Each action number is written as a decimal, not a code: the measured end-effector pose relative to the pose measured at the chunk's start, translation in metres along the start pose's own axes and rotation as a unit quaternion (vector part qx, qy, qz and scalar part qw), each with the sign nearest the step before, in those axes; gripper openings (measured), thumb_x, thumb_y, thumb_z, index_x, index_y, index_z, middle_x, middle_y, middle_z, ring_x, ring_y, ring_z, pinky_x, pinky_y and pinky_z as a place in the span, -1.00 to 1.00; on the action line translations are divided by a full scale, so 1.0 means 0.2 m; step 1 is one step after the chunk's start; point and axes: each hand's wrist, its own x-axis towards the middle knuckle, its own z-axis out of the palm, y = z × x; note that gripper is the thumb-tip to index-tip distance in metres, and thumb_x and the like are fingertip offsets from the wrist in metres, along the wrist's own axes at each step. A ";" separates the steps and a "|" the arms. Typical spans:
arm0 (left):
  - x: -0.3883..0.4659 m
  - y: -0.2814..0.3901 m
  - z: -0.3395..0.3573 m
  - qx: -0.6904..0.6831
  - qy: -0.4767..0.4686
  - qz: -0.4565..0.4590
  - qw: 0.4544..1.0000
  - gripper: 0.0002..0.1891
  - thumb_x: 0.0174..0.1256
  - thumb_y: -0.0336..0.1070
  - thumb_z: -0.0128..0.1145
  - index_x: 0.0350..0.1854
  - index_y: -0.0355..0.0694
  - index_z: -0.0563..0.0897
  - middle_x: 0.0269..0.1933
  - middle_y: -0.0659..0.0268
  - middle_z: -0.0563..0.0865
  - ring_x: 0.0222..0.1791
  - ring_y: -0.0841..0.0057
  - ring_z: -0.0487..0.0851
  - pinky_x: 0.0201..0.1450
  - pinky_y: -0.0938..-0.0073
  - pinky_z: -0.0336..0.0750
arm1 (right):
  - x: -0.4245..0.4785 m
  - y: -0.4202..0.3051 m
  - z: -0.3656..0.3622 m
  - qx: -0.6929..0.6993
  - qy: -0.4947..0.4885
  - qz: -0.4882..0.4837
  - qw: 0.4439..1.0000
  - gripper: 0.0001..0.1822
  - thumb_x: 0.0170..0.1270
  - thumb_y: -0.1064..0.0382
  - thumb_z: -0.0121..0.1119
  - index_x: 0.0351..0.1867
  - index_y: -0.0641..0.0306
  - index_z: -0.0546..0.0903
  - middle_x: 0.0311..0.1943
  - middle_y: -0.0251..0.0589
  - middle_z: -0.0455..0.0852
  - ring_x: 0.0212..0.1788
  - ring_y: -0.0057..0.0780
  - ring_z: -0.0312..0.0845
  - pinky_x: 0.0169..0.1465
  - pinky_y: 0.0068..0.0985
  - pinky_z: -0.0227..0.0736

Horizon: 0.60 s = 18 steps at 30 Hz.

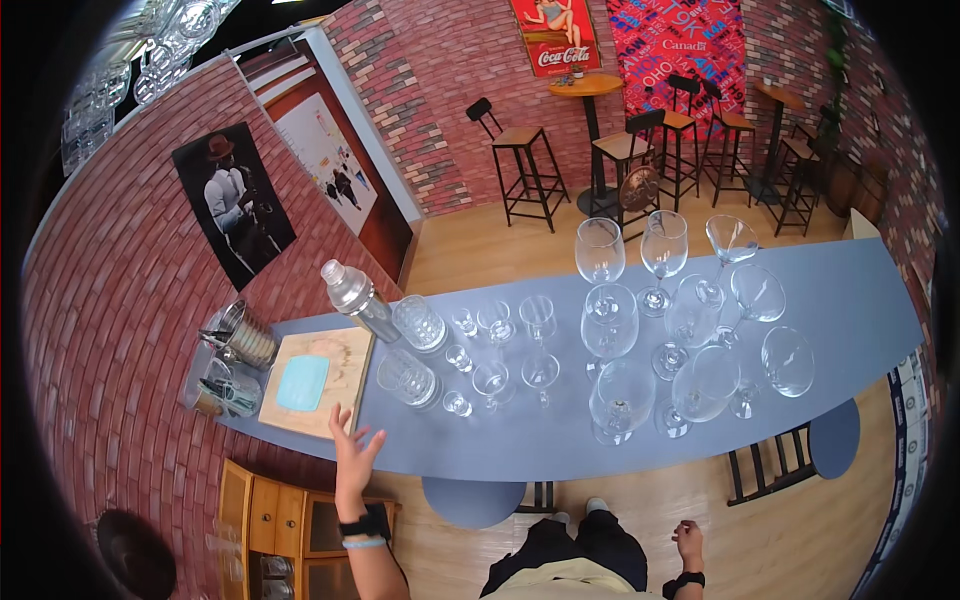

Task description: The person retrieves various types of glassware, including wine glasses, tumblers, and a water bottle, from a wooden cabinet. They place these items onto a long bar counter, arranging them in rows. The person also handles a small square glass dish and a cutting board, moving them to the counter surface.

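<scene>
My left hand (354, 454) is held out with its fingers apart and nothing in it, just in front of the near edge of a wooden cutting board (343, 360). A light blue cloth or mat (303, 383) lies on that board. Behind it stands a metal cocktail shaker (358, 297). Two cut-glass tumblers (409, 379), several shot glasses (457, 403) and small stemmed glasses (492, 379) stand right of the board. Farther right are large wine glasses (621, 394) and martini glasses (787, 361). My right hand (688, 538) hangs low beside my body with curled fingers, touching nothing.
The grey counter (525, 450) spans the view. At its left end stand a metal bucket (246, 334) and a clear container of tools (229, 394). Stools with round grey seats (474, 501) sit below the near edge. A wooden cabinet (274, 510) is at lower left.
</scene>
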 end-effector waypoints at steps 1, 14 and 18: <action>-0.11 -0.04 -0.02 -0.045 0.032 -0.012 0.998 -0.13 0.08 -0.41 0.24 0.35 -0.12 -0.07 0.25 0.03 0.18 -0.01 0.32 0.51 0.01 0.42 0.43 | 0.03 0.06 0.01 -0.008 -0.036 0.024 0.999 -0.68 0.19 0.31 -0.01 -0.06 0.47 0.45 -0.39 0.01 0.63 -0.41 -0.31 0.63 -0.39 -0.49 0.56; -1.18 -0.10 -0.42 -0.027 0.362 -0.107 0.926 -0.60 0.27 -0.46 0.01 0.14 -0.34 0.27 -0.10 0.15 0.52 -0.39 0.53 0.60 -0.29 0.61 0.56 | 0.65 0.68 0.07 -0.167 -0.270 0.207 0.925 -0.75 0.23 0.23 -0.14 -0.17 0.32 0.46 -0.30 -0.04 0.68 -0.41 -0.23 0.66 -0.46 -0.28 0.47; -1.56 -0.14 -0.48 -0.014 0.462 -0.136 0.876 -0.66 0.31 -0.45 -0.05 0.11 -0.35 0.30 -0.16 0.13 0.57 -0.46 0.55 0.61 -0.43 0.63 0.57 | 0.62 0.15 0.26 -0.084 -0.205 0.119 0.968 -0.74 0.21 0.22 -0.14 -0.16 0.29 0.46 -0.39 -0.08 0.67 -0.46 -0.26 0.65 -0.56 -0.42 0.37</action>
